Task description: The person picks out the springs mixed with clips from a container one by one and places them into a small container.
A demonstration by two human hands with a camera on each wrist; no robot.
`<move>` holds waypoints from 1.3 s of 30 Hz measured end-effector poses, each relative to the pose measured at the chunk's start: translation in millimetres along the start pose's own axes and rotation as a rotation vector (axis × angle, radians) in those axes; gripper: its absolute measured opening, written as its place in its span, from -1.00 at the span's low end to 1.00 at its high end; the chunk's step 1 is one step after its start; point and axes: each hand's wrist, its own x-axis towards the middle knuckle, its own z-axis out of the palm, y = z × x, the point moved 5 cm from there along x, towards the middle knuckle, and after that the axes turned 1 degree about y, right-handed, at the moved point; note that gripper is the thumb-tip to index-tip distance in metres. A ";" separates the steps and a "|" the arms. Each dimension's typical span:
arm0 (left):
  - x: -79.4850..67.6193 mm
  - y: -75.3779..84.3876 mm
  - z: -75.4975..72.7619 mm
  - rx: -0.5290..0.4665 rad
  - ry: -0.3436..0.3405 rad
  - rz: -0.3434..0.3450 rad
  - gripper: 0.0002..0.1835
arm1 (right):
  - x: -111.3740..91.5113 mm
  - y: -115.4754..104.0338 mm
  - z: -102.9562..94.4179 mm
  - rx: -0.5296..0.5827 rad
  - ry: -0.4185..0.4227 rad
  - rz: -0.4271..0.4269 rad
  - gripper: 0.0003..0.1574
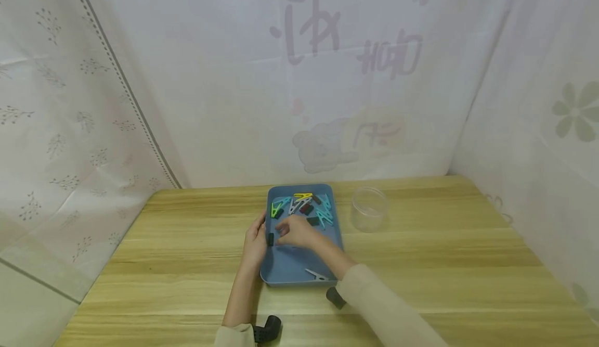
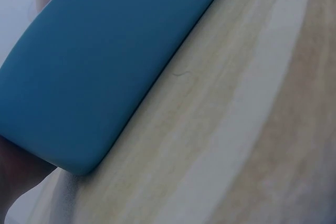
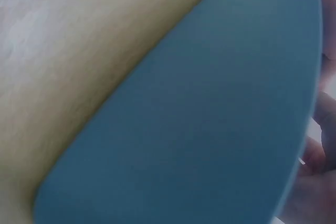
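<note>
A blue tray (image 1: 292, 266) lies on the table with several plastic clothespins in it: a green one (image 1: 276, 210), a yellow one (image 1: 303, 195), turquoise ones (image 1: 324, 217) and grey ones. Small dark blocks (image 1: 312, 221) lie among them. My left hand (image 1: 255, 243) holds the tray's left side, whose outer wall (image 2: 110, 66) fills much of the left wrist view. Over the tray's middle is my right hand (image 1: 297, 231), its thumb and fingers bent and apart, with nothing visible between them. A dark block (image 1: 271, 239) sits by the left rim, close to those fingertips.
A clear round jar (image 1: 369, 209) stands on the wooden table (image 1: 421, 264) right of the tray. One grey clothespin (image 1: 317, 274) lies apart at the tray's near end. Patterned white curtains (image 1: 224, 102) hang behind and at both sides.
</note>
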 end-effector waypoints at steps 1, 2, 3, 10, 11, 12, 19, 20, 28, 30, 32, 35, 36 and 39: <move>0.1 0.2 0.1 0.000 0.001 0.001 -0.50 | 0.9 0.3 0.5 0.001 -0.002 0.001 -0.49; 0.3 0.1 0.1 -0.001 0.002 -0.001 -0.50 | 1.9 0.3 1.0 0.001 -0.003 0.000 -0.49; 0.5 0.3 0.1 0.001 0.002 0.000 -0.49 | 2.9 0.4 1.7 -0.002 -0.003 0.000 -0.50; 1.8 -1.6 -0.4 0.021 0.000 0.000 -0.49 | 8.5 -0.6 5.3 -0.042 0.017 -0.002 -0.53; 1.9 -1.5 -0.4 0.023 0.002 0.001 -0.49 | 9.0 -1.2 5.9 -0.046 0.018 0.003 -0.52; 2.0 -1.4 -0.4 0.025 0.004 0.002 -0.49 | 9.5 -1.8 6.3 -0.052 0.020 0.008 -0.52; 1.1 -0.4 -0.4 0.027 -0.001 -0.024 -0.49 | 12.4 -4.1 9.8 -0.133 0.041 0.028 -0.53; 0.7 -0.8 -0.5 0.025 -0.006 -0.030 -0.48 | 12.7 -3.8 10.4 -0.141 0.043 0.029 -0.54; -0.9 -1.4 0.0 0.015 -0.021 -0.025 -0.48 | 12.3 -0.8 13.7 -0.104 0.050 0.050 -0.61; -0.8 -1.2 0.3 0.015 -0.020 -0.021 -0.48 | 11.5 -1.1 13.0 -0.099 0.052 0.041 -0.62; -1.0 -1.2 0.5 0.011 -0.020 -0.021 -0.48 | 11.9 0.1 12.9 -0.091 0.055 0.041 -0.62; -0.5 -2.2 0.7 0.012 -0.016 -0.022 -0.48 | 10.6 -0.3 11.1 -0.071 0.049 0.041 -0.62; -0.4 -2.4 0.6 0.015 -0.013 -0.026 -0.49 | 9.6 -0.7 10.2 -0.062 0.046 0.044 -0.61; -0.3 -2.7 0.6 0.031 -0.007 -0.022 -0.49 | 6.2 -1.7 7.8 -0.031 0.029 0.050 -0.60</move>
